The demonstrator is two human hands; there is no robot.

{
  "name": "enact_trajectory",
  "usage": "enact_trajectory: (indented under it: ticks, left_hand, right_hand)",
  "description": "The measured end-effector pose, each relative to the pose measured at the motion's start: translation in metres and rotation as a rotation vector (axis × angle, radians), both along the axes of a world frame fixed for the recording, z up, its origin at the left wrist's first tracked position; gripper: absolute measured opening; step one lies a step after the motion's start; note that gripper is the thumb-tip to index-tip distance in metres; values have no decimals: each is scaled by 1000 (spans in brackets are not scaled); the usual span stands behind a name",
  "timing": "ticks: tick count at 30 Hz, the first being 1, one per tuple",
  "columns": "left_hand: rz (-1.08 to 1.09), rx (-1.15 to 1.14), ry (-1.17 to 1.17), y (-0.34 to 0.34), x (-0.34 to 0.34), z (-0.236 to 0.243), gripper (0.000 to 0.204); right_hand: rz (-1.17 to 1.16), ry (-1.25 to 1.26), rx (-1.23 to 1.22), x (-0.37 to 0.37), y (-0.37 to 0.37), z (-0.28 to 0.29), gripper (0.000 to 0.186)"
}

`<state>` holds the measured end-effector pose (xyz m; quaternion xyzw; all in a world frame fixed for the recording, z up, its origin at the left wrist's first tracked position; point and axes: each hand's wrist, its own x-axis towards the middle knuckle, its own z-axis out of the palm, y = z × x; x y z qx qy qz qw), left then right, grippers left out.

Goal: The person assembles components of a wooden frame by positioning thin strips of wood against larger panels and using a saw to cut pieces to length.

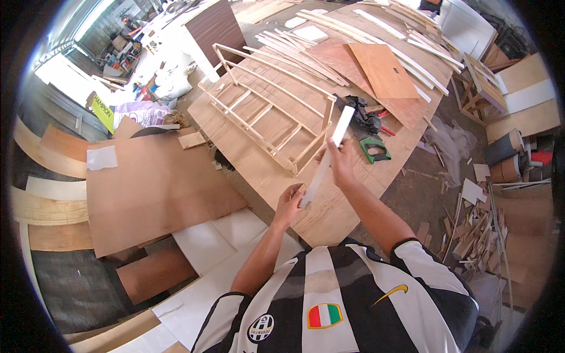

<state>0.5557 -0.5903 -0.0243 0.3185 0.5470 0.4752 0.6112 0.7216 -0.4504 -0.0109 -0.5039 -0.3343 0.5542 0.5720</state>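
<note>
I hold a narrow white strip [344, 123] slanting over the plywood worktable [247, 170]. My left hand [290, 201] grips its lower end; my right hand [338, 157] grips it higher up. Just beyond it, to the left, stands an open frame [268, 107] of pale thin wood with several crosspieces. Right of the strip lie a green-handled handsaw [374, 150], a dark tool or bundle [364, 120] that I cannot make out clearly, and something with red handles [387, 130].
Plywood offcuts [385, 70] and long strips [300, 59] cover the table's far part. Large boards [159, 188] lie to the left. A brown cabinet [215, 35] stands behind. Scrap wood [471, 235] and a wooden stand [479, 91] are at right. A person [129, 26] is in the background.
</note>
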Motion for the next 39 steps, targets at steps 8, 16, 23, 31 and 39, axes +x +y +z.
enact_trajectory:
  ticks: [8, 16, 23, 31, 39]
  left_hand:
    - [58, -7, 201, 29, -22, 24, 35]
    - [3, -6, 146, 59, -63, -11, 37]
    - [-137, 42, 278, 80, -71, -32, 37]
    - [-143, 40, 295, 96, -80, -43, 40]
    - [-56, 108, 370, 98, -81, -37, 42]
  right_hand:
    - [1, -149, 26, -25, 34, 7, 38]
    - [-59, -202, 24, -22, 55, 47, 44]
    - [-88, -236, 60, -24, 66, 23, 39]
    - [-81, -172, 29, -27, 76, 21, 41]
    - [-54, -100, 38, -25, 82, 20, 35]
